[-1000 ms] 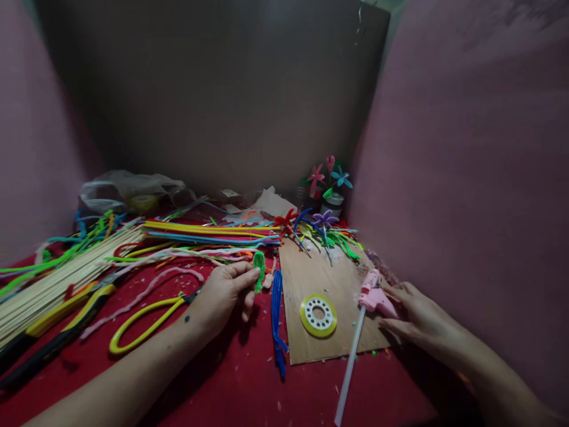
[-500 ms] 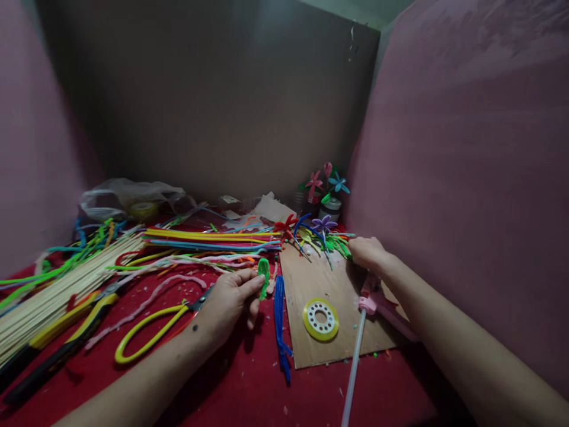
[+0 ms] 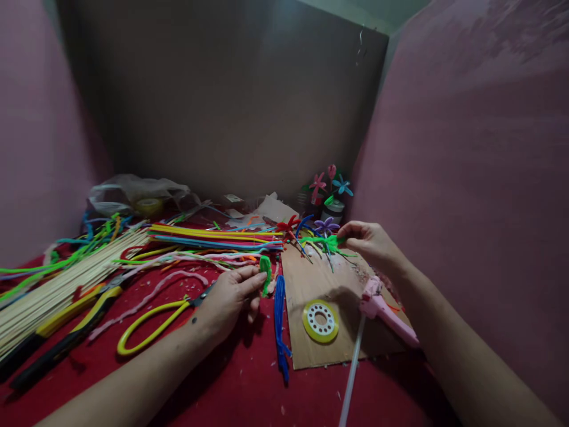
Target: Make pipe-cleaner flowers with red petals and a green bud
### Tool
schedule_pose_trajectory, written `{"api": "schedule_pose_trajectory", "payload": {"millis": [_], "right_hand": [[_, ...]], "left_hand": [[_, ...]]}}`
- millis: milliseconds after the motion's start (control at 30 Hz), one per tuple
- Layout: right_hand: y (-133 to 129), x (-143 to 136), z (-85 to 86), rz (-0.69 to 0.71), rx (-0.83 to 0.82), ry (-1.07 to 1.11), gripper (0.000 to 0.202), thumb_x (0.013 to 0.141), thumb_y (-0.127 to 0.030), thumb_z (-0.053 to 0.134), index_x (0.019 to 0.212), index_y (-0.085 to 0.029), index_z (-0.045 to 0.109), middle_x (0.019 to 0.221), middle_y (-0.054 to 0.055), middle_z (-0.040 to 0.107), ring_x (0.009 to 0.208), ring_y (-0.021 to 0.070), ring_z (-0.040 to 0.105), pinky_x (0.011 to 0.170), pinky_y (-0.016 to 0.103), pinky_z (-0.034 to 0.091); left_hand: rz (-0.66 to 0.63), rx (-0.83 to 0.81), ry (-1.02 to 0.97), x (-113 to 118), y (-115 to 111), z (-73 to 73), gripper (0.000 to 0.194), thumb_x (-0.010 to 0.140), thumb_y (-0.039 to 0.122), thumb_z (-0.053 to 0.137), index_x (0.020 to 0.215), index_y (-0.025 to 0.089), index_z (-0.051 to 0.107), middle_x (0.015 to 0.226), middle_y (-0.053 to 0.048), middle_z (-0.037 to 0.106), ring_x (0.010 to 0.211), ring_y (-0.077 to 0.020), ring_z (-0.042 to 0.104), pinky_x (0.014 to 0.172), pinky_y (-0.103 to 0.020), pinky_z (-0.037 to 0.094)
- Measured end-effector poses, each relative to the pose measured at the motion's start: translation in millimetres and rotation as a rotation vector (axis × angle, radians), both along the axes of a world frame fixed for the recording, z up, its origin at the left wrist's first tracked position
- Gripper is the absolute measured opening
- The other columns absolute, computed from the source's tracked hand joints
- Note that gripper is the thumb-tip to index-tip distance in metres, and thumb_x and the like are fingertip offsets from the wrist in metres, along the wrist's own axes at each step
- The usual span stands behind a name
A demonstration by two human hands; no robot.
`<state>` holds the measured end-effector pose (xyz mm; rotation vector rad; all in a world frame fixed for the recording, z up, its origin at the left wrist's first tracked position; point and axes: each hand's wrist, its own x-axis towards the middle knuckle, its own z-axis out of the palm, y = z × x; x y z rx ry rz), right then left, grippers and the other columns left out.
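Made flowers (image 3: 342, 186) stand at one o'clock, while the left hand (image 3: 233, 293) pinches an unattached green piece (image 3: 265, 270) and the right hand (image 3: 370, 242) a green cluster (image 3: 331, 243)

the left hand (image 3: 231, 295) pinches a green piece (image 3: 265, 273) near blue stems (image 3: 279, 311). the right hand (image 3: 371, 243) grips a green bundle (image 3: 329, 243) at the board's (image 3: 306, 353) far end, beyond tape (image 3: 307, 323) and a glue gun (image 3: 387, 315).

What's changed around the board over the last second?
The right hand let go of the pink glue gun, moved to the back of the board and now pinches a green fuzzy piece there. Unchanged: the left hand holds its small green loop; the tape roll and blue stems stayed put.
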<state>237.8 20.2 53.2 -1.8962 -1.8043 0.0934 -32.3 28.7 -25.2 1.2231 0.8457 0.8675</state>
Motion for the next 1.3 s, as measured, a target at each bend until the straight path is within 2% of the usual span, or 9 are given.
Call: {"api": "schedule_pose_trajectory", "payload": {"millis": [67,133,300,433,667,800,1033,1167,1300], "right_hand": [[-7.5,-14.7,-5.2,0.211,0.115,0.387,0.016,0.069,-0.014,0.049,0.077,-0.014,0.063,0.072,0.003,0.066,0.068,0.0143,0.063,0.064,0.025,0.048],[-13.1,-26.9,-9.7,0.292,0.154,0.57,0.009,0.068,-0.019,0.055,0.071,-0.014,0.062,0.064,0.002,0.062,0.061,0.0132,0.059,0.06,0.026,0.046],[-19.9,-50.0,-17.9,0.394,0.091,0.783,0.008,0.063,-0.016,0.062,0.07,-0.015,0.059,0.066,-0.001,0.057,0.061,0.01,0.052,0.059,0.025,0.042],[-26.9,-70.0,-23.1,0.524,-0.022,0.924,0.017,0.06,-0.01,0.061,0.075,-0.016,0.058,0.068,-0.003,0.056,0.062,0.0088,0.051,0.058,0.023,0.042],[-35.1,-94.8,-37.6,0.445,-0.066,0.996,0.006,0.064,-0.014,0.057,0.069,-0.016,0.057,0.059,-0.004,0.054,0.051,0.0082,0.049,0.049,0.022,0.039],[-35.0,-98.5,-46.4,0.364,-0.035,1.079,0.011,0.064,-0.018,0.063,0.074,-0.016,0.059,0.058,-0.004,0.056,0.048,0.0089,0.051,0.048,0.023,0.041],[-35.5,-101.6,-56.7,0.37,-0.243,1.411,0.017,0.061,-0.026,0.072,0.067,-0.016,0.06,0.055,-0.003,0.059,0.046,0.0099,0.053,0.046,0.023,0.042],[-36.5,-99.7,-56.7,0.341,-0.128,1.379,0.018,0.06,-0.027,0.074,0.059,-0.016,0.06,0.049,-0.005,0.053,0.04,0.0069,0.045,0.04,0.021,0.035],[-40.7,-99.3,-50.1,0.328,-0.054,1.228,0.015,0.067,-0.03,0.07,0.068,-0.016,0.067,0.048,-0.004,0.053,0.04,0.0072,0.044,0.039,0.021,0.032]], "left_hand": [[0.009,-0.013,-0.045,-0.1,1.5,0.1,0.028,0.076,0.039,0.06,0.067,0.018,0.044,0.039,0.008,0.045,0.03,-0.0053,0.036,0.031,-0.015,0.031],[0.034,-0.014,-0.077,-0.1,2.9,1.7,0.028,0.075,0.038,0.062,0.066,0.018,0.044,0.039,0.008,0.044,0.03,-0.005,0.035,0.03,-0.015,0.031],[0.055,-0.084,-0.264,-1.1,2.7,10.9,0.024,0.069,0.029,0.069,0.07,0.017,0.047,0.048,0.008,0.044,0.035,-0.0048,0.038,0.031,-0.016,0.036],[-0.062,-0.126,-0.288,-0.9,-4.2,15.0,0.02,0.071,0.027,0.068,0.075,0.015,0.052,0.061,0.004,0.054,0.04,-0.0041,0.044,0.032,-0.015,0.036],[-0.231,-0.13,-0.199,6.1,-20.3,14.1,0.018,0.079,0.028,0.06,0.085,0.011,0.061,0.054,0.003,0.051,0.039,-0.0044,0.045,0.031,-0.013,0.031],[-0.254,-0.095,-0.178,6.4,-22.7,12.8,0.021,0.08,0.03,0.057,0.083,0.01,0.062,0.067,-0.004,0.061,0.038,-0.003,0.044,0.031,-0.013,0.03],[-0.205,-0.079,-0.133,7.1,-20.6,9.5,0.021,0.077,0.034,0.061,0.075,0.013,0.06,0.056,0.001,0.056,0.035,-0.003,0.039,0.031,-0.014,0.029],[-0.147,-0.028,-0.091,5.0,-20.0,12.3,0.02,0.078,0.035,0.059,0.075,0.015,0.059,0.047,0.004,0.051,0.035,-0.0038,0.037,0.033,-0.014,0.027],[-0.02,0.106,0.084,4.2,-21.8,20.5,0.02,0.076,0.034,0.06,0.073,0.015,0.06,0.043,0.005,0.049,0.033,-0.0042,0.035,0.033,-0.016,0.024]]}}
